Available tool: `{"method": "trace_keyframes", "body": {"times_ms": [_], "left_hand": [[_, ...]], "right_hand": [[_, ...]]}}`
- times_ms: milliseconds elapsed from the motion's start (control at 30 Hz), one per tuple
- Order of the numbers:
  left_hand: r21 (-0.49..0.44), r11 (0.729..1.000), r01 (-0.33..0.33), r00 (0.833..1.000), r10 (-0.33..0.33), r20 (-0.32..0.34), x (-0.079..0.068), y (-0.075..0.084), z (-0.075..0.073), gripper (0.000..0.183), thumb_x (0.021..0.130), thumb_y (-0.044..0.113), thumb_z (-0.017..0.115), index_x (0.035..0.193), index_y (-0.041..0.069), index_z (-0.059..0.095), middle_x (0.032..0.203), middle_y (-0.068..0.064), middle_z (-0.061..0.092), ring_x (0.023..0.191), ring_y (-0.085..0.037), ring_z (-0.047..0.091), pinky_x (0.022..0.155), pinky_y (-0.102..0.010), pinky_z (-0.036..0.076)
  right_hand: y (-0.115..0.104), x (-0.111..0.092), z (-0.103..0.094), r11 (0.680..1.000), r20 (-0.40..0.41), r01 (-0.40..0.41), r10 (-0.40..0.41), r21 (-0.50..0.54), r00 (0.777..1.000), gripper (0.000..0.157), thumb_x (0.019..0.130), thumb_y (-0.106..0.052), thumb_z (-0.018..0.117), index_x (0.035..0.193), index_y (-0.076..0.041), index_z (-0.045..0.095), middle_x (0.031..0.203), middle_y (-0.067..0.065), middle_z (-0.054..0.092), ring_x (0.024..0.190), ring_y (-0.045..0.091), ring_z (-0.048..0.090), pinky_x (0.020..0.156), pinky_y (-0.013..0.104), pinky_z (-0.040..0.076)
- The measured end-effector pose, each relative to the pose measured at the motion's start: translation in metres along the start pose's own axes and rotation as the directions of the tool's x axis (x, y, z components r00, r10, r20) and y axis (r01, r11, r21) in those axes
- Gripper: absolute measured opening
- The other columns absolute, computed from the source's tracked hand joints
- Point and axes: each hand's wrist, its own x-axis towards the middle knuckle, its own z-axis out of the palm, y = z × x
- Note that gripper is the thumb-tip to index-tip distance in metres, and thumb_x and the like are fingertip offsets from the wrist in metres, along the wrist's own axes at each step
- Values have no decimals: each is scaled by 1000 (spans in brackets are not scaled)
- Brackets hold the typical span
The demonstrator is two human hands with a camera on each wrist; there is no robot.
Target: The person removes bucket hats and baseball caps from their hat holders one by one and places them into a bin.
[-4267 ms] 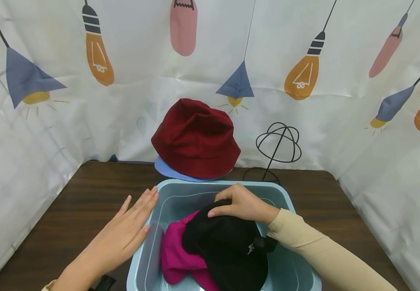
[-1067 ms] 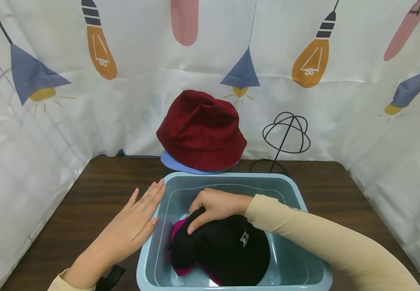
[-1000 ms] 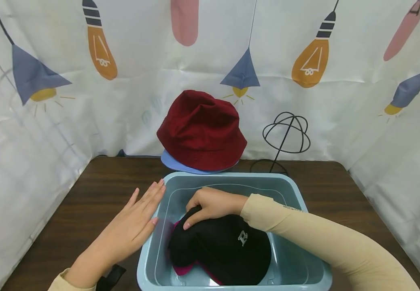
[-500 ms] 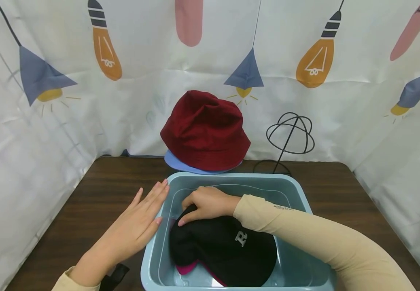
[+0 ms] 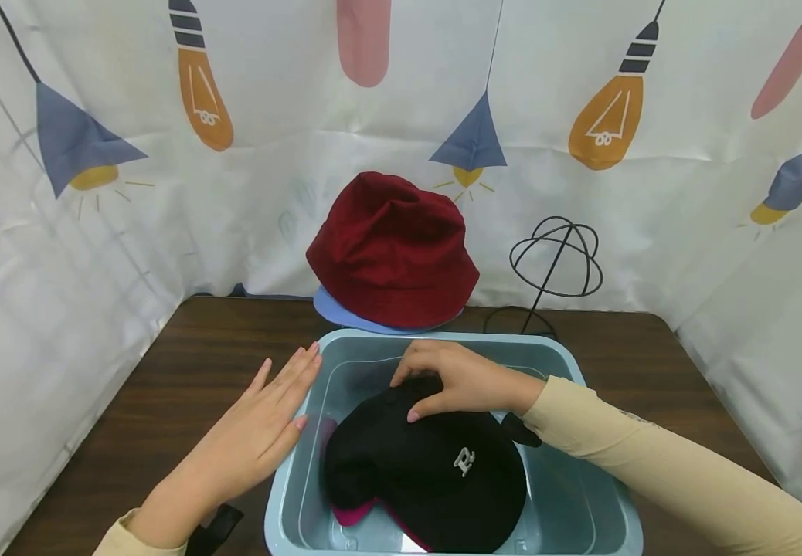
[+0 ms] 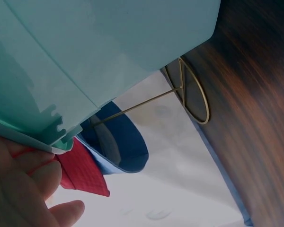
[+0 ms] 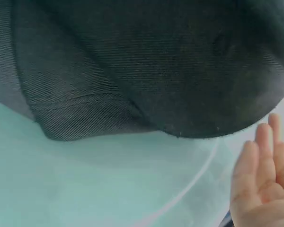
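In the head view, a black cap (image 5: 436, 471) with a pale letter R lies in a light blue plastic tub (image 5: 603, 510). A magenta hat (image 5: 354, 514) peeks out beneath it, mostly covered. My right hand (image 5: 467, 378) is over the upper part of the cap, fingers loosely bent and thumb apart; whether it touches the cloth I cannot tell. My left hand (image 5: 255, 425) has straight fingers along the tub's left rim. The left wrist view shows its fingers (image 6: 42, 175) at the rim. Dark ribbed cap fabric (image 7: 146, 61) fills the top of the right wrist view.
Behind the tub, a dark red bucket hat (image 5: 394, 255) sits above a blue brim (image 5: 345, 313). A black wire hat stand (image 5: 557, 259) leans to its right. The brown wooden table (image 5: 234, 340) ends at a white patterned curtain (image 5: 255, 193).
My right hand has let go of the black cap's left edge and moved right over its crown. Over several seconds the cap shifted to cover more magenta. My left hand stays by the rim.
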Motion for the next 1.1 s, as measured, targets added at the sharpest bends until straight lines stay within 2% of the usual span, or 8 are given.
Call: {"method": "trace_keyframes", "body": {"times_ms": [100,233,333,667,933,1100], "left_hand": [[-3,1000,-10,1000,10,-8,-3,0,0,62,97,25,46,148,1,23,154,-12,23,142,-26,18,113,-31,-8],[-5,1000,-15,1000,15,-19,-6,1,-1,62,97,25,46,149,1,22,155,-12,22,143,-25,16,113,-31,-8],[-5,1000,-14,1000,14,-25,-5,1,-2,62,96,24,46,149,1,22,155,-11,22,143,-25,16,113,-32,-7],[-11,1000,-10,1000,10,-18,-1,1,-2,63,95,22,48,149,1,22,155,-11,22,143,-25,16,113,-31,-8],[1,1000,-15,1000,15,-18,0,1,0,61,96,23,47,148,0,24,154,-11,23,142,-25,17,113,-32,-7],[1,1000,-6,1000,6,-20,0,1,0,61,96,23,47,148,1,24,154,-11,23,143,-24,16,114,-33,-6]], "right_hand": [[-2,-7,1,999,11,18,-18,50,1000,22,78,-22,78,94,-15,65,91,-9,58,81,6,55,71,23,49],[-1,-6,9,992,94,45,-56,115,994,19,77,-19,79,85,-13,63,78,-8,57,68,1,53,61,19,49],[1,0,17,996,131,34,-46,87,990,20,76,-18,79,84,-13,62,77,-8,54,69,1,51,61,17,47],[7,22,33,998,233,-68,69,-12,970,23,75,-21,80,84,-17,60,76,-8,53,64,1,48,59,16,44],[11,23,42,996,254,-85,90,-28,963,23,76,-23,80,84,-17,60,76,-10,54,63,0,49,59,15,43],[13,23,43,997,256,-64,75,-51,964,22,77,-25,79,84,-17,60,76,-10,53,65,0,48,60,15,42]]}}
